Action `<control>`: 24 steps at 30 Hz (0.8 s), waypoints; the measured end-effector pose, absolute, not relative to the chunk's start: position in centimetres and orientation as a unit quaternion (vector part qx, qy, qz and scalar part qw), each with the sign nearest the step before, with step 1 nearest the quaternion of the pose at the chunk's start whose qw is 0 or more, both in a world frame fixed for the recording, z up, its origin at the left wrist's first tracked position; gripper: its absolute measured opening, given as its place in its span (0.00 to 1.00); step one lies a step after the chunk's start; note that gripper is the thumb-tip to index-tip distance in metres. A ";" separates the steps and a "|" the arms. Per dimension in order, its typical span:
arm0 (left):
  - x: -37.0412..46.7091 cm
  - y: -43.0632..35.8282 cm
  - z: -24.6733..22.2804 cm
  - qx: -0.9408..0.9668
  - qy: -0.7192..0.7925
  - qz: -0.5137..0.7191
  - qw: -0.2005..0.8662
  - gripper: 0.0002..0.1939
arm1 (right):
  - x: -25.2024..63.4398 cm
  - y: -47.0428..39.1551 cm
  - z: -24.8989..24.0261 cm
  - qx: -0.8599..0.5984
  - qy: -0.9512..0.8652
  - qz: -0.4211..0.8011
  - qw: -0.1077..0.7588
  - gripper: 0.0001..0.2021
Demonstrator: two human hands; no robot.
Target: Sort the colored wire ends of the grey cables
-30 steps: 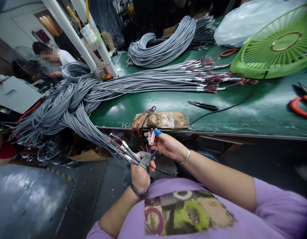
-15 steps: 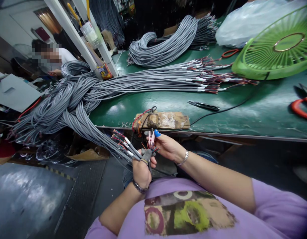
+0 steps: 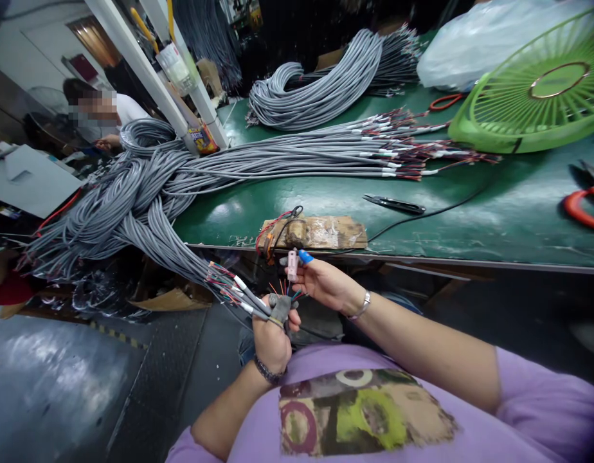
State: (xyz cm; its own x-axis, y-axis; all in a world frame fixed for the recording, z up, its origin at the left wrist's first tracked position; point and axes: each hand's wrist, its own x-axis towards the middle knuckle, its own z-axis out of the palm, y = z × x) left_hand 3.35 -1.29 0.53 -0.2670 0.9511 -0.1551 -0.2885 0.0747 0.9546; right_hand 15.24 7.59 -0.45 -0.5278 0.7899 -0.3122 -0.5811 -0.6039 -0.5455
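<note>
My left hand (image 3: 272, 334), with grey coverings on some fingertips, is closed around a few grey cables (image 3: 258, 303). Thin coloured wires (image 3: 283, 287) fan out above its fingers, and white-banded cable ends point up and left. Just right of it, my right hand (image 3: 326, 283) pinches a small pink clip-like piece (image 3: 292, 265) upright near the wire tips. Blue tape (image 3: 305, 256) wraps one of its fingertips. Whether the pink piece touches the wires, I cannot tell.
Ahead is a green bench (image 3: 326, 199) with a wooden block (image 3: 333, 233) at its edge. Snips (image 3: 394, 204), red-handled scissors (image 3: 586, 207), a green fan (image 3: 533, 90) and long cable bundles (image 3: 287, 151) lie on it. A co-worker (image 3: 104, 116) is at the far left.
The pink piece has turned and shows a broader face. My left hand has shifted slightly left, the cable ends have swung left, and the coloured wires are more spread.
</note>
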 end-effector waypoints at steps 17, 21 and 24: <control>2.8 -1.5 -1.4 0.392 0.539 0.549 0.505 0.16 | 17.3 6.3 1.2 -0.341 -0.411 0.813 0.233 0.24; 2.6 -1.6 -1.2 0.441 0.545 0.494 0.515 0.15 | 17.4 6.4 1.7 -0.355 -0.506 0.750 0.235 0.22; 2.4 -1.4 -1.0 0.478 0.539 0.411 0.558 0.17 | 17.5 6.1 2.1 -0.331 -0.559 0.734 0.196 0.20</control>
State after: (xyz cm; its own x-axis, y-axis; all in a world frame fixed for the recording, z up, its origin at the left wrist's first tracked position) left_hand 2.43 -1.44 -0.99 0.0803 0.9747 -0.2084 0.0564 0.2043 0.9773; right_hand 17.52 6.13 2.12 -0.7041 0.6585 -0.2659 0.0814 -0.2971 -0.9514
